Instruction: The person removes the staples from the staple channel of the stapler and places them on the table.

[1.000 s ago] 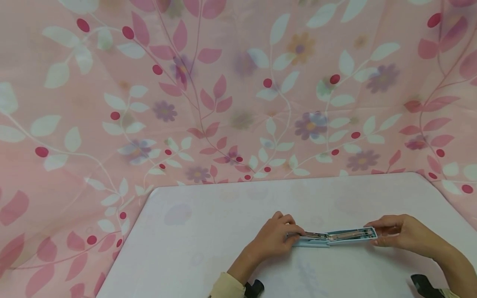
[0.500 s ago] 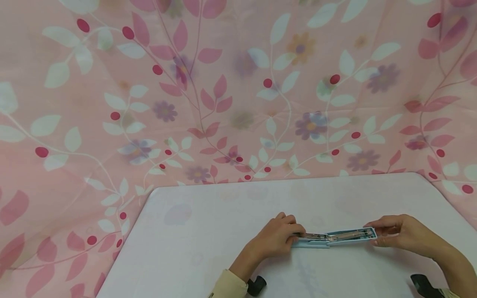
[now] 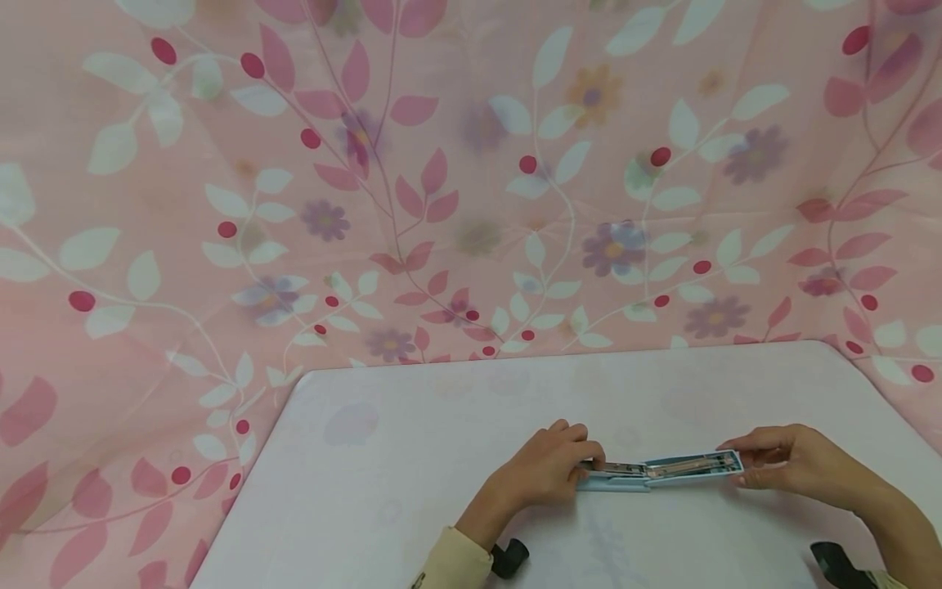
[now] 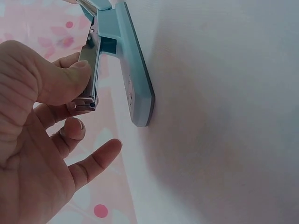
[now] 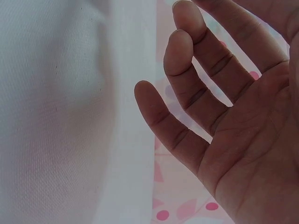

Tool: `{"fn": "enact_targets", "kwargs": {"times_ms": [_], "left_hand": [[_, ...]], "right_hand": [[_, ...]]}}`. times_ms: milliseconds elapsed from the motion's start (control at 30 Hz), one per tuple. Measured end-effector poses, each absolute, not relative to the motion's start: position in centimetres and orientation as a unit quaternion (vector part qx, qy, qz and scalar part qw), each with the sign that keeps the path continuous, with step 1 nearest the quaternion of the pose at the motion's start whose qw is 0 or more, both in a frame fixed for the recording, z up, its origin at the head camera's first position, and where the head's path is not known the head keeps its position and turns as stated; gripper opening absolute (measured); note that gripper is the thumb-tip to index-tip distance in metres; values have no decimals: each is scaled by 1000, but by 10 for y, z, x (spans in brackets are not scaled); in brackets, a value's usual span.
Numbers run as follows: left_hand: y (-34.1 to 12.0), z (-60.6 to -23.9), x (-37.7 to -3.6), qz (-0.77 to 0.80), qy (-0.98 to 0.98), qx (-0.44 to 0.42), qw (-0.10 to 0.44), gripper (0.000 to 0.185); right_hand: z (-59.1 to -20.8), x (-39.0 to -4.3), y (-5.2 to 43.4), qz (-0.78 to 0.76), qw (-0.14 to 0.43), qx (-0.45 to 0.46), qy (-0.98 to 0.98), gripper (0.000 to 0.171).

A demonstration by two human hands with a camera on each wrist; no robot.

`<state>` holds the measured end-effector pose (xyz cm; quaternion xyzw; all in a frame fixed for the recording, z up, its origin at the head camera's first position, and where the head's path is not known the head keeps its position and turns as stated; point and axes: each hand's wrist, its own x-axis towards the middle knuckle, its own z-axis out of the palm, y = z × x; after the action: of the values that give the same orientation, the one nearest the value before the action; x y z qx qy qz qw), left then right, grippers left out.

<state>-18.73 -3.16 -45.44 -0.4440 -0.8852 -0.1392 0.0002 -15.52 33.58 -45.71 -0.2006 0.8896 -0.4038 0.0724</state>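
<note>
Left hand (image 3: 548, 470) has shifted slightly rightward since the frame one second back, its cream sleeve (image 3: 456, 560) and black wrist piece (image 3: 509, 559) going with it; I see the right hand (image 3: 805, 462) nearly unchanged. Stapler (image 3: 648, 472), light blue, sits between the two hands over the right-hand part of the white table (image 3: 441, 458), folded wide open. From the left wrist view I log the thumb and index finger pinching the metal rail (image 4: 93, 46), the other fingers loosely apart; the base (image 4: 133, 79) runs beside it, its dark underside facing the tabletop. Whether the base bears on the table I cannot tell. Right hand pinches the far end of the raised cover (image 3: 706, 465) between thumb and fingers in the head view; my right wrist view shows three separated fingers, the grip itself out of frame. Pink floral cloth (image 3: 441, 204) hangs behind the table.
</note>
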Motion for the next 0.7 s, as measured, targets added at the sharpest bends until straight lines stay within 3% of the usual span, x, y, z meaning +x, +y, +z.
{"fn": "enact_targets", "kwargs": {"times_ms": [700], "left_hand": [[-32,-458,-185,-167,-884,-436,6,25]], "right_hand": [[-459,-156,336,-381,56,-200,901,28]]}}
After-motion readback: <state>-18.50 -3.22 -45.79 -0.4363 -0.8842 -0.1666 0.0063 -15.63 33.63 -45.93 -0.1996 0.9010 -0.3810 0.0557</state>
